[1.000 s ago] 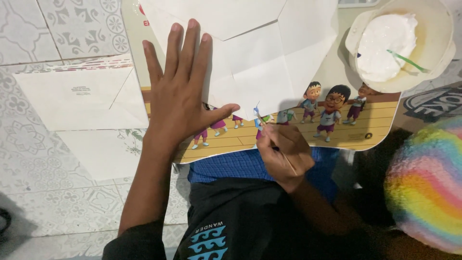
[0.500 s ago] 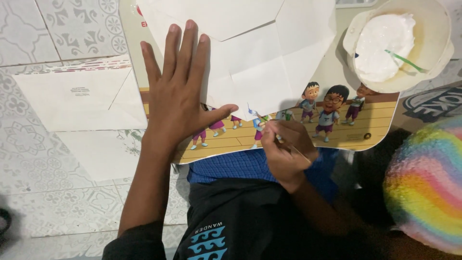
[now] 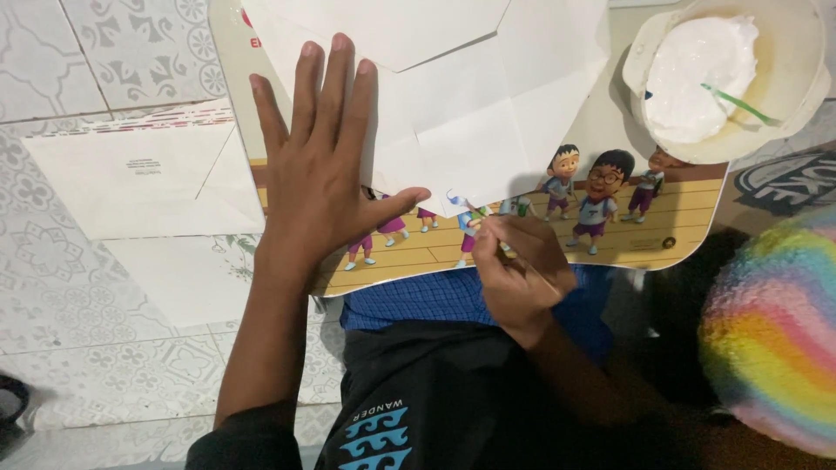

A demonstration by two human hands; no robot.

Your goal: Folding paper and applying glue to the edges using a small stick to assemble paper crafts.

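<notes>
Tiled floor (image 3: 104, 348): left hand (image 3: 318, 174) flattens paper (image 3: 470, 104), right hand (image 3: 518, 278) grips stick (image 3: 482, 218).

Left hand (image 3: 326, 170) flat on paper (image 3: 488, 96); right hand (image 3: 518, 274) grips stick (image 3: 488, 224).

Soft, even light falls from above, brightest on the white paper (image 3: 453, 96). The lap below lies in deep shadow. The rainbow object (image 3: 771, 335) at the right edge is blurred.

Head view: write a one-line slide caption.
Left hand flattens white folded paper on a cartoon board; right hand applies a thin stick.
</notes>
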